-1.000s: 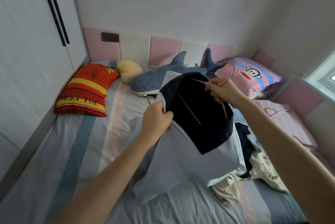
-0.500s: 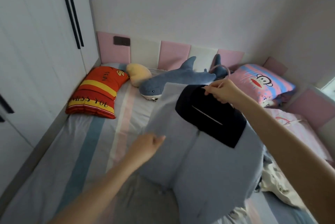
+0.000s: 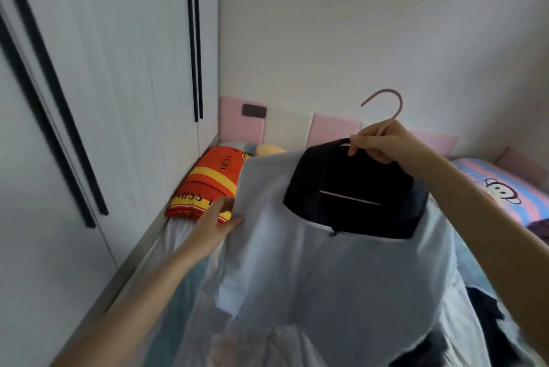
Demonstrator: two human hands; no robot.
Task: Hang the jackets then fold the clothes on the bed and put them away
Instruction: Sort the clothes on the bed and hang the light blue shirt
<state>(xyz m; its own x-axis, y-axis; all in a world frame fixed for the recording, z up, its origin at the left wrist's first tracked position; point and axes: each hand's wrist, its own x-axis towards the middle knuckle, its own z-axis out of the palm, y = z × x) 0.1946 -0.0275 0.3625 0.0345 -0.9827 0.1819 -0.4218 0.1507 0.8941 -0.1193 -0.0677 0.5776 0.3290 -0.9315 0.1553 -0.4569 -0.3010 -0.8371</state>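
Note:
A light blue jacket [image 3: 326,271] with a dark navy collar and lining [image 3: 350,185] hangs on a pink hanger [image 3: 389,102] above the bed. My right hand [image 3: 383,142] grips the hanger at the base of its hook and holds the jacket up. My left hand [image 3: 217,219] pinches the jacket's left shoulder edge. The hanger's crossbar shows inside the dark collar. Dark clothes [image 3: 487,310] lie on the bed at the lower right, partly hidden by the jacket and my right arm.
A white wardrobe [image 3: 98,99] with black handle bars stands close on the left, doors shut. An orange-red pillow [image 3: 205,188] lies by the pink padded headboard [image 3: 335,126]. A striped monkey pillow [image 3: 499,188] lies at the right. The bed [image 3: 178,248] has striped sheets.
My right hand has raised the hanger and jacket higher and the view has swung left toward the wardrobe. My left hand, open half a second ago, now pinches the jacket's shoulder.

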